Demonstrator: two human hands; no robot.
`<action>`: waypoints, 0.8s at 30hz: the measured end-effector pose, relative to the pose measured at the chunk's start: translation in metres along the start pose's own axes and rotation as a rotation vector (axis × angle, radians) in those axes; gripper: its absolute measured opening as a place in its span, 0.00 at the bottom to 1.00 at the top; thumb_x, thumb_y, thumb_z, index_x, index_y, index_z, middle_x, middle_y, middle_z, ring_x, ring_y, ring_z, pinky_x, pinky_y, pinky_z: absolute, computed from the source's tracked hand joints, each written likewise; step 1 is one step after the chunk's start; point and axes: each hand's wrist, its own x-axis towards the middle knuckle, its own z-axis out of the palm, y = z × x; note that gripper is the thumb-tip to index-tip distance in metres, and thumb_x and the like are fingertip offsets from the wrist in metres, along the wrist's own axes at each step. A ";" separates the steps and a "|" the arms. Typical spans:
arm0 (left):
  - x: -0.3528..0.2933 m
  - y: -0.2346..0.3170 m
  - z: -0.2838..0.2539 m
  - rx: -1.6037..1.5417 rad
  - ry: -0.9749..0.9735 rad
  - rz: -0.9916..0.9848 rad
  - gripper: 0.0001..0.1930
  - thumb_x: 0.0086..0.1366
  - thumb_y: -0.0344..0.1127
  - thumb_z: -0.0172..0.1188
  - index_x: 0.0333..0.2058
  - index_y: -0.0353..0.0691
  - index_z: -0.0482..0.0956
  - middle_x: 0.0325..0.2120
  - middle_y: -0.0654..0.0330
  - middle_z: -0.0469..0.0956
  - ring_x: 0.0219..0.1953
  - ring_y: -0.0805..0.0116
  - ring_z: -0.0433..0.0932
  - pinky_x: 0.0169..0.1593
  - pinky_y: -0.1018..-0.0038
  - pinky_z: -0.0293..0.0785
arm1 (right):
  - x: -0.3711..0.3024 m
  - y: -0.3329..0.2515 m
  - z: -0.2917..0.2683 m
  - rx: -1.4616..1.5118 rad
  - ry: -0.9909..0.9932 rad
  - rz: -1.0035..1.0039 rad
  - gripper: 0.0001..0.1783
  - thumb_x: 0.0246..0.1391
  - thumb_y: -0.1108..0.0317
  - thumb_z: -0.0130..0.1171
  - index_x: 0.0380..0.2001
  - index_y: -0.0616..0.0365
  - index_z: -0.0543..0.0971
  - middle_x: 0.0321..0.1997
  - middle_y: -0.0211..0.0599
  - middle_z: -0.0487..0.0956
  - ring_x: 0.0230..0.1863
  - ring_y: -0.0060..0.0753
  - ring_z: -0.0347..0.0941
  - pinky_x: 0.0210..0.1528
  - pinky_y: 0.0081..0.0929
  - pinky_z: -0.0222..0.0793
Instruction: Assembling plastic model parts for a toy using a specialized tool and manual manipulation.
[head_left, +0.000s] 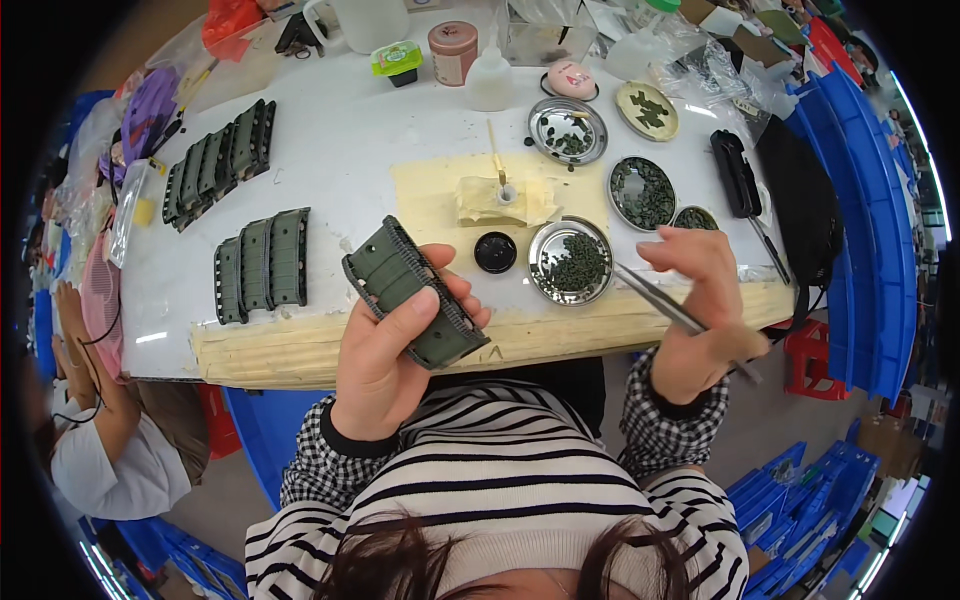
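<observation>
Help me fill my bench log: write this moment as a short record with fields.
Left hand: holds a ribbed green piece, thumb on top
Right hand: holds metal tweezers
Tweezer tips: by the right edge of a round metal dish; contact cannot be told
Dish contents: small dark green bits
Left of table: more ribbed green pieces, the nearer ones and a farther group
Beside the dish, to its left: round black container
Beyond these: yellowish wrapped block
</observation>
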 end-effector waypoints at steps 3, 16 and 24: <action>-0.002 0.001 -0.008 0.036 0.067 0.037 0.17 0.65 0.28 0.56 0.52 0.32 0.68 0.40 0.54 0.75 0.45 0.62 0.77 0.54 0.61 0.75 | 0.000 0.011 -0.027 -0.069 -0.163 0.329 0.64 0.47 0.21 0.02 0.30 0.65 0.81 0.21 0.37 0.73 0.26 0.27 0.69 0.32 0.22 0.61; 0.003 0.003 -0.012 0.162 0.161 0.070 0.29 0.66 0.27 0.55 0.63 0.38 0.55 0.43 0.51 0.76 0.47 0.59 0.77 0.52 0.62 0.76 | 0.007 0.041 0.017 0.083 -0.241 0.083 0.09 0.51 0.74 0.62 0.37 0.65 0.81 0.26 0.40 0.78 0.28 0.28 0.73 0.30 0.23 0.66; 0.004 0.001 -0.012 0.284 0.152 0.181 0.34 0.67 0.25 0.52 0.67 0.47 0.46 0.51 0.47 0.70 0.47 0.60 0.78 0.52 0.65 0.78 | 0.008 0.043 0.026 -0.046 -0.312 -0.040 0.06 0.51 0.69 0.62 0.31 0.60 0.81 0.29 0.39 0.79 0.30 0.41 0.73 0.35 0.32 0.67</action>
